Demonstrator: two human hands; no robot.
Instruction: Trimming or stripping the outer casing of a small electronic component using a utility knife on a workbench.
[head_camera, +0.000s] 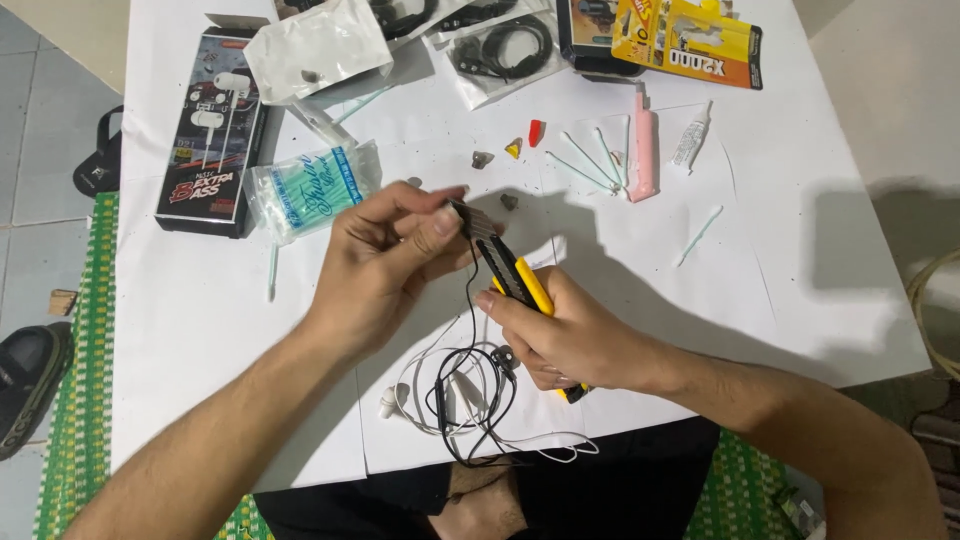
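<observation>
A thin black cable (470, 300) runs up from a loose coil of black and white earphones (455, 400) at the near edge of the white table (200, 320). The left hand (385, 265) pinches the cable's upper end between thumb and fingertips, holding it taut and raised, apparently so the blade can meet it. The right hand (565, 340) is clenched around a yellow and black utility knife (520, 280), with the forefinger laid along the body as if to steady it; the extended blade (475, 222) points up and left and meets the cable just by the left thumb. Whether the edge touches the wire or only lies beside it is hard to tell.

Beyond the hands lie a packet of cotton swabs (315, 190), loose swabs (590, 160), a pink tube (642, 150), a small clear glue tube (692, 140) and tiny coloured bits (525, 135). Further back sit a black earphone box (210, 130), plastic bags with black cables (500, 50) and a yellow card package (690, 40). A dark shoe (25, 385) rests on the floor to the left.
</observation>
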